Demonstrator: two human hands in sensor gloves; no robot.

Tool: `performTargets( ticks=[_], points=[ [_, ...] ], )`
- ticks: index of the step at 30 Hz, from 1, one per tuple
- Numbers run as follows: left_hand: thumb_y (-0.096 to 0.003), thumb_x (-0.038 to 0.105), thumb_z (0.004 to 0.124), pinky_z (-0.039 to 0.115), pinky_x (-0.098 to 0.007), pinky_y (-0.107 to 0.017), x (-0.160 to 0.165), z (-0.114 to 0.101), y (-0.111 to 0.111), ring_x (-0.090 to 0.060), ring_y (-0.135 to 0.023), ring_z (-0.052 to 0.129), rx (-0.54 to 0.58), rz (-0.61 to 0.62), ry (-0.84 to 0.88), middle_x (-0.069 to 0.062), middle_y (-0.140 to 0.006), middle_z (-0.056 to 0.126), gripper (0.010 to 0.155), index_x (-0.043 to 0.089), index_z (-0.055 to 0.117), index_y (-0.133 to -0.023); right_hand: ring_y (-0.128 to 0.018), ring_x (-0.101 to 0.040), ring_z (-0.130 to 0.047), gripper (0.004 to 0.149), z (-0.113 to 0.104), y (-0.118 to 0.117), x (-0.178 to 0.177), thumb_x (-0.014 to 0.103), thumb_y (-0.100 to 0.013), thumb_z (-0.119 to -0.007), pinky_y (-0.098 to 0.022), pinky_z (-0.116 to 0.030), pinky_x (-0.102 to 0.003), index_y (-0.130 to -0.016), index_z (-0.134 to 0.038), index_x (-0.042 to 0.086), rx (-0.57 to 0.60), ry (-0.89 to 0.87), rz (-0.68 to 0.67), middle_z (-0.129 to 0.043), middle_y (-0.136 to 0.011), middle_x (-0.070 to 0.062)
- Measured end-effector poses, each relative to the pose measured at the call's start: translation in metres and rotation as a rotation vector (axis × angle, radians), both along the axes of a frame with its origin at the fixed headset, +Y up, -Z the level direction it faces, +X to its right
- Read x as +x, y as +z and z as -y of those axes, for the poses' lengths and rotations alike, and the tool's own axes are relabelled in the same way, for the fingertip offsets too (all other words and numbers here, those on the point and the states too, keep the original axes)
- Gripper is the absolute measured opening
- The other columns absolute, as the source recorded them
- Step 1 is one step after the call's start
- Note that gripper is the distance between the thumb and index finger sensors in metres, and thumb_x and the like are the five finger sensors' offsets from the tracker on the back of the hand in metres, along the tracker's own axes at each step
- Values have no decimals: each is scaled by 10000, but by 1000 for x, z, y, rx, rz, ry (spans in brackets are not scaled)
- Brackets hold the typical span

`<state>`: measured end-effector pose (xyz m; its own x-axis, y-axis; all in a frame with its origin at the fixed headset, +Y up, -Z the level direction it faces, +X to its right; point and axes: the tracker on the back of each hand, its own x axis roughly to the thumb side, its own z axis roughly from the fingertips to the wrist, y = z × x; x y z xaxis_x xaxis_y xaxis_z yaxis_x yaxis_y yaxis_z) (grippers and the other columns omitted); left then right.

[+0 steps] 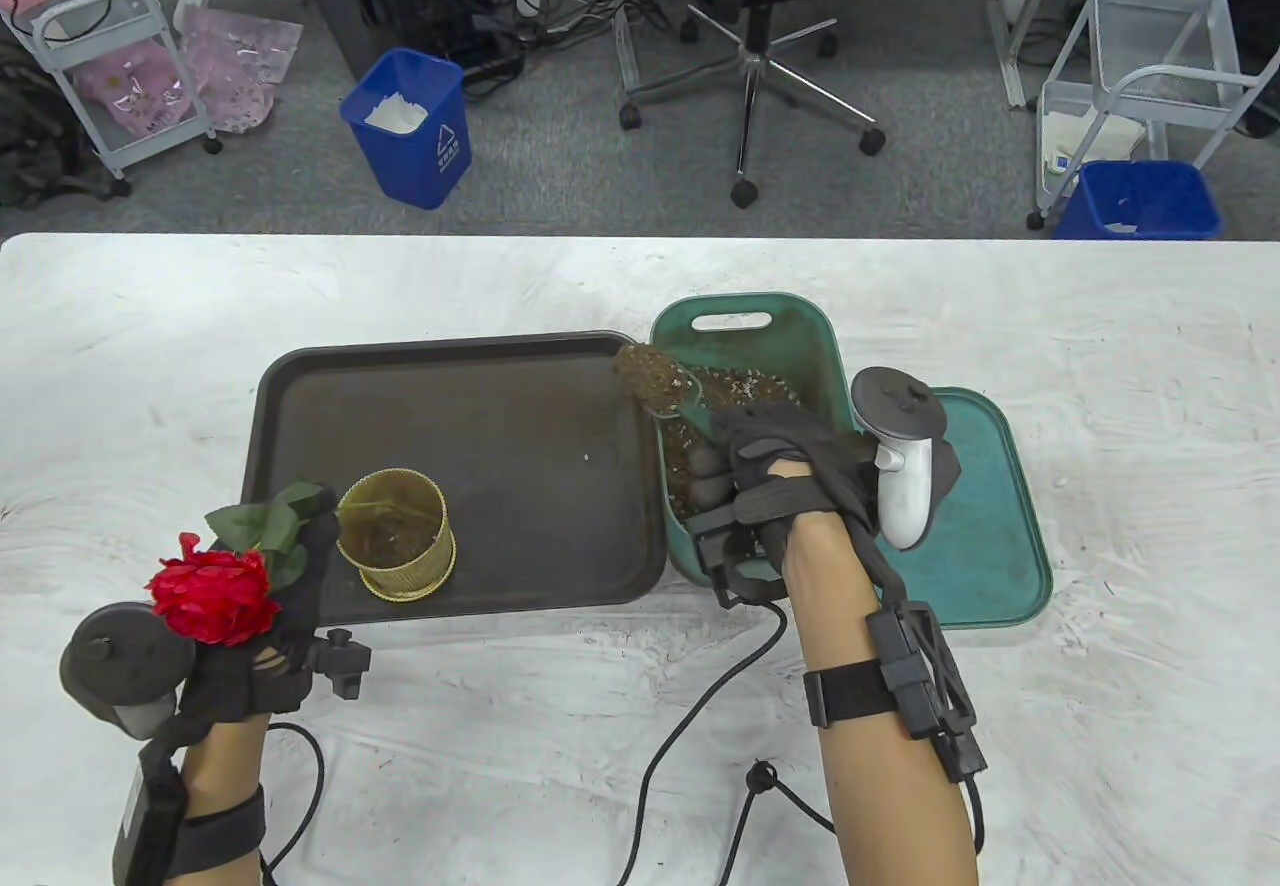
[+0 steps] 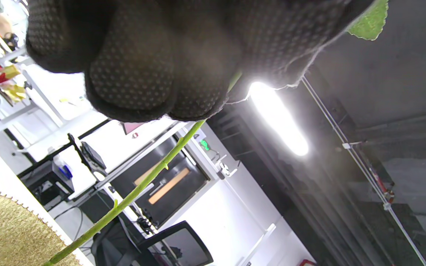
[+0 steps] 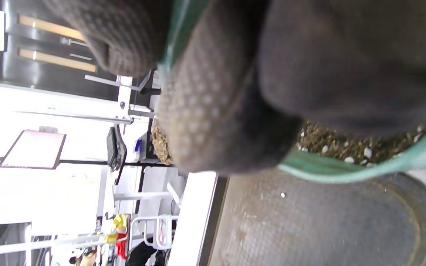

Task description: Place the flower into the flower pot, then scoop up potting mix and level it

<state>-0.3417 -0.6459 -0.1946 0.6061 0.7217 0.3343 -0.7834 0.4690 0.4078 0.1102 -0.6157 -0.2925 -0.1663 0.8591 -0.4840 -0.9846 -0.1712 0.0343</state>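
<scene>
My left hand [image 1: 285,616] pinches the green stem [image 2: 142,181] of a red flower [image 1: 213,594] with green leaves [image 1: 265,526], just left of the gold mesh flower pot [image 1: 396,536]. The stem slants down toward the pot's rim [image 2: 9,229]. The pot stands at the front left of a black tray [image 1: 500,446]. My right hand [image 1: 730,471] grips a clear scoop [image 1: 655,384] heaped with brown potting mix, held over the edge where the tray meets the green bin [image 1: 745,311]. More potting mix [image 3: 346,144] lies in the bin below my gloved fingers [image 3: 227,111].
A green lid [image 1: 985,526] lies right of the bin. Glove cables [image 1: 690,726] trail across the white table's front. Beyond the far edge stand blue bins [image 1: 410,126], an office chair [image 1: 760,56] and wire carts.
</scene>
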Motion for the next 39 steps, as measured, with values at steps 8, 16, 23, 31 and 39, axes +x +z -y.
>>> performTargets(
  ticks=[8, 16, 23, 31, 39],
  points=[
    [-410, 420, 852, 864, -447, -448, 1, 0, 0, -292, -454, 1052, -1, 4, 0, -3, -682, 996, 428, 250, 904, -800, -180, -246, -1088, 528, -7, 9, -47, 335, -405, -767, -49, -965, -352, -814, -775, 1, 43, -30, -158, -1029, -498, -133],
    [-409, 422, 852, 865, -446, -446, 2, 0, 0, -291, -454, 1051, -2, 2, 1, -3, -681, 997, 428, 252, 904, -799, -191, -249, -1090, 531, 26, 24, -105, 337, -409, -771, -59, -968, -353, -820, -768, 1, 18, -90, -290, -1027, -508, -137],
    [-410, 423, 851, 864, -447, -449, 2, 0, 0, -291, -455, 1052, -1, 4, 2, -4, -681, 997, 429, 251, 904, -799, -190, -254, -1090, 533, 57, 36, -148, 336, -408, -778, -57, -968, -357, -819, -767, -4, 33, -43, -328, -1026, -506, -142],
    [-412, 422, 851, 867, -442, -446, -6, 1, 1, -285, -450, 1053, 13, -40, 25, -4, -676, 997, 425, 245, 905, -794, -188, -255, -1092, 534, 68, 53, -172, 343, -409, -794, -55, -969, -358, -817, -772, -2, 191, 101, -263, -1029, -502, -143],
    [-415, 426, 848, 866, -442, -448, -7, 0, 2, -285, -452, 1052, 17, -53, 31, -3, -677, 995, 425, 245, 902, -796, -189, -259, -1091, 536, 68, 63, -189, 347, -409, -805, -57, -967, -362, -819, -774, 2, 300, 239, -251, -1029, -504, -144]
  ],
)
